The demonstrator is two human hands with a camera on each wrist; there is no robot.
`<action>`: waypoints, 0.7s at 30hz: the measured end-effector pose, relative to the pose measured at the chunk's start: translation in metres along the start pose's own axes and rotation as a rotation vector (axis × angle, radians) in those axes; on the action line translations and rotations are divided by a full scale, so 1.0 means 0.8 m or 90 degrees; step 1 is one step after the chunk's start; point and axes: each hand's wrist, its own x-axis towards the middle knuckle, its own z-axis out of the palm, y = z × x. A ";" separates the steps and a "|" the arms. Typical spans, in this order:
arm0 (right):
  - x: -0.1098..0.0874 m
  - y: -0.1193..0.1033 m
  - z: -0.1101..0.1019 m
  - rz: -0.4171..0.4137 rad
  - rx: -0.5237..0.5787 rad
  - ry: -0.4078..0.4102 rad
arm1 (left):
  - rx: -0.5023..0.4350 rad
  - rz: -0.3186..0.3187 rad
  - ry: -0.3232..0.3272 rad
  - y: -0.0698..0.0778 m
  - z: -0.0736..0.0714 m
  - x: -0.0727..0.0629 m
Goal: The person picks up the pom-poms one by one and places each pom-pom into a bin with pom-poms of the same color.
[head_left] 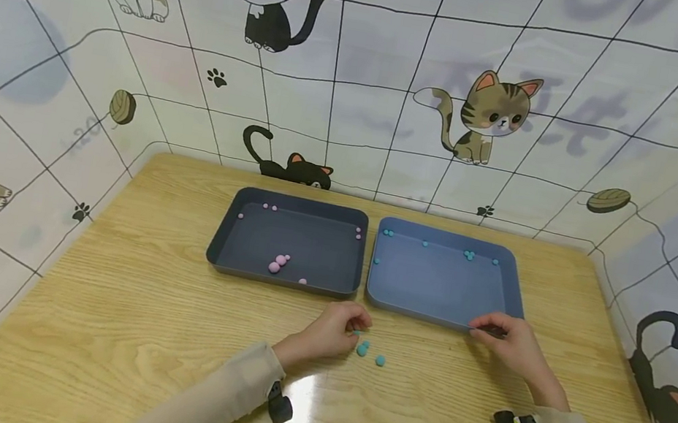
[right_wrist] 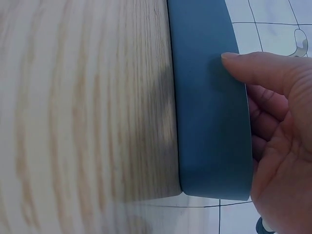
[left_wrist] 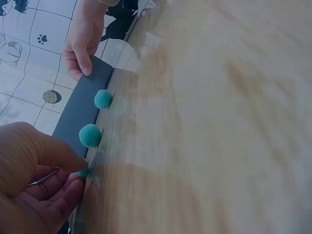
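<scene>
My left hand is low over the table in front of the trays. Its thumb and fingers pinch a small teal pom-pom, partly hidden by the fingertips. Right beside that hand, several more teal pom-poms lie on the wood. My right hand grips the near rim of the blue tray close to its right corner. In the right wrist view its thumb presses the outer wall, while the other fingers curl over the inner side. Small teal pom-poms are scattered along that tray's far and left sides.
Left of the blue tray stands a dark grey tray holding several pink pom-poms of different sizes. Both trays sit side by side on the wooden table. A cat-patterned cloth rises behind the table and along its sides.
</scene>
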 end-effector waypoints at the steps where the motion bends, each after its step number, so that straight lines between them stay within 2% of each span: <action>1: 0.000 0.000 0.000 0.000 0.003 0.000 | 0.007 0.003 0.001 0.000 0.000 0.000; 9: 0.000 0.002 0.003 -0.010 0.005 0.003 | 0.037 0.020 0.007 0.002 0.002 0.000; 15: 0.000 0.004 0.002 -0.017 -0.006 0.010 | 0.029 0.022 0.010 0.004 0.004 0.001; 21: 0.000 0.003 0.002 -0.005 -0.004 0.007 | 0.022 0.040 0.025 0.008 0.002 0.005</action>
